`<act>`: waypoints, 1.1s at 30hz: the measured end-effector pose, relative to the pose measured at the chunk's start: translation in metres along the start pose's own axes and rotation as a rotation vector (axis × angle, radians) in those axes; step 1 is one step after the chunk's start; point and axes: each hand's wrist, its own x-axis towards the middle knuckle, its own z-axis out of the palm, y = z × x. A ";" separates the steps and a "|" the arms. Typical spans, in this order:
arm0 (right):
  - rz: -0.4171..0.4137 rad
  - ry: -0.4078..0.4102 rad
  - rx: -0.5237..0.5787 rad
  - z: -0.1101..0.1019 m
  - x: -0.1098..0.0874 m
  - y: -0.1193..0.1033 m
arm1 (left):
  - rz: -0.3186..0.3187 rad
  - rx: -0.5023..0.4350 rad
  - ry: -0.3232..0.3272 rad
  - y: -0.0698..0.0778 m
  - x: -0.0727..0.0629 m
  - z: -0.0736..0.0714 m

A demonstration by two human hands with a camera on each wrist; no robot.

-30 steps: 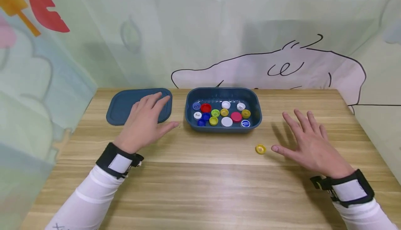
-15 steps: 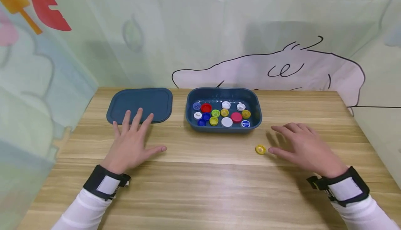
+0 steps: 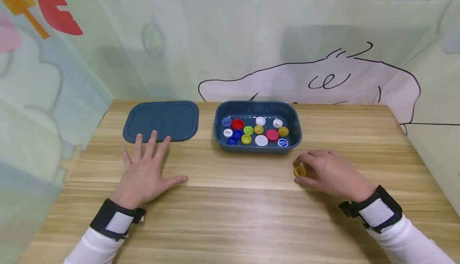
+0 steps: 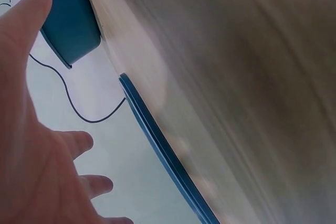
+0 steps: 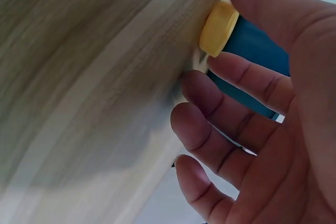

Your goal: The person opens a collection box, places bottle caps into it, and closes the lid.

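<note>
On the table, a yellow bottle cap (image 3: 300, 171) lies between the thumb and index finger of my right hand (image 3: 332, 174), their tips right at its edge. The right wrist view shows the yellow cap's (image 5: 218, 29) ridged side between those two fingertips, the other fingers bent beside it. My left hand (image 3: 143, 180) holds nothing; its fingers are spread, tips near the front edge of a flat dark blue lid (image 3: 161, 120). Behind the cap stands a dark blue box (image 3: 256, 149) without its lid, with several red, white, blue, green and yellow caps inside.
The wooden table (image 3: 230, 220) ends at the back against a hanging printed cloth (image 3: 230, 36), which also covers both sides. The lid lies left of the box, with a small gap between them.
My right hand has moved left and its thumb and index finger have closed in around the yellow cap. My left hand has drawn back from over the lid toward me.
</note>
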 end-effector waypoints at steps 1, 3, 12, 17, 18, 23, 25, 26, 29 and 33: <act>0.000 0.000 0.000 0.000 0.000 0.000 | 0.003 -0.001 0.004 0.000 -0.001 0.001; -0.005 0.002 -0.001 0.001 0.000 0.000 | 0.008 -0.005 0.010 0.000 -0.002 0.002; -0.004 -0.029 0.038 -0.009 0.001 -0.003 | 0.002 -0.006 0.005 -0.001 -0.005 0.003; -0.023 -0.010 0.068 -0.035 0.004 -0.007 | 0.004 -0.011 0.014 -0.002 -0.007 0.001; -0.034 0.005 0.063 -0.041 0.005 -0.007 | 0.004 -0.011 0.014 -0.002 -0.008 0.001; -0.063 0.076 0.015 -0.073 0.019 -0.012 | -0.002 -0.012 0.013 -0.003 -0.010 -0.001; -0.056 0.088 0.007 -0.082 0.028 -0.015 | -0.005 -0.015 0.010 -0.002 -0.010 -0.001; -0.054 0.092 0.009 -0.086 0.032 -0.016 | -0.005 -0.017 0.007 -0.002 -0.011 -0.001; -0.044 0.108 0.015 -0.090 0.045 -0.018 | -0.005 -0.023 0.001 0.000 -0.011 -0.002; -0.040 0.135 -0.002 -0.088 0.061 -0.019 | 0.000 -0.027 0.007 0.002 -0.012 -0.002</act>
